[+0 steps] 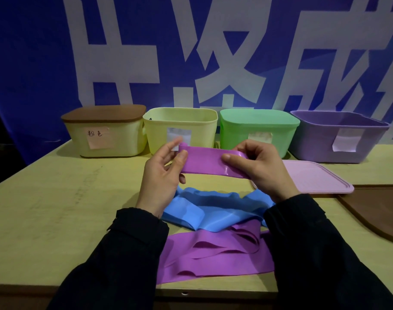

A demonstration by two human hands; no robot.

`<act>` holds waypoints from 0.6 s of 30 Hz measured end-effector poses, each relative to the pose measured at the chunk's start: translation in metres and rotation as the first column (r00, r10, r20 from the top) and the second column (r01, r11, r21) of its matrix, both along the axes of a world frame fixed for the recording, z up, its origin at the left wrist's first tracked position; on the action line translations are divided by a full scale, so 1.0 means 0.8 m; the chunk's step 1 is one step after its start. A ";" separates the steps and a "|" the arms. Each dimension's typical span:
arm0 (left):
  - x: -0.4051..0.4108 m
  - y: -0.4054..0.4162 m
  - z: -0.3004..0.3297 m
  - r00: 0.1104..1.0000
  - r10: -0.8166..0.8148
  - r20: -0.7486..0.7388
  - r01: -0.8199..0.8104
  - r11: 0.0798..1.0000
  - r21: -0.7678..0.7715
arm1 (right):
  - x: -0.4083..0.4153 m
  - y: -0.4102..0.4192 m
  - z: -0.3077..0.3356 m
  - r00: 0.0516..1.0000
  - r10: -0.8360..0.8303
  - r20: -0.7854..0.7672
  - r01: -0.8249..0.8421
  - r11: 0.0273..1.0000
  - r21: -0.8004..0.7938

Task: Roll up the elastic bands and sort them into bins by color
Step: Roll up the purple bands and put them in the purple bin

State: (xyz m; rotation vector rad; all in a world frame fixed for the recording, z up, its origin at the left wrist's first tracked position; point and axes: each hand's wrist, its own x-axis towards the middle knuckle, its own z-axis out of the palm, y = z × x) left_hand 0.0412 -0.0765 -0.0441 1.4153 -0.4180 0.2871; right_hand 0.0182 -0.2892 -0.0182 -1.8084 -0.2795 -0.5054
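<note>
Purple band point(204, 161): stretched flat above table point(57, 198), left hand point(162, 175) and right hand point(258, 168) pinching either end, thumbs on top. Blue band point(204, 209) beneath.

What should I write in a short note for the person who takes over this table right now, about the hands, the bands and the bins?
Left hand and right hand each pinch one end of a purple band, held flat above the table; it is not rolled yet.
A blue band lies loose on the table, and more purple band lies crumpled at the near edge.
Four bins stand at the back: brown-lidded bin and green bin are closed; yellow bin and purple bin are open.
A pink lid and a brown lid lie on the right.
No rolled band is visible. Left: roll and sort all bands.
</note>
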 end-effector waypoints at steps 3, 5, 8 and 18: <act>-0.003 0.001 0.000 0.999 0.014 0.030 -0.016 0.999 0.039 | -0.001 0.003 0.000 1.000 0.005 0.031 -0.005 1.000 0.019; -0.004 0.001 0.002 0.999 0.028 0.021 -0.029 0.999 0.017 | -0.001 0.002 0.001 0.999 -0.007 0.053 0.004 0.999 0.044; -0.004 0.001 0.004 1.000 0.027 0.011 -0.027 0.999 -0.023 | -0.001 0.000 0.002 0.998 -0.010 0.064 0.003 0.994 0.113; -0.006 0.001 0.006 0.999 -0.031 -0.023 0.029 0.996 -0.082 | 0.008 -0.002 -0.005 0.998 -0.038 0.047 0.031 0.991 0.132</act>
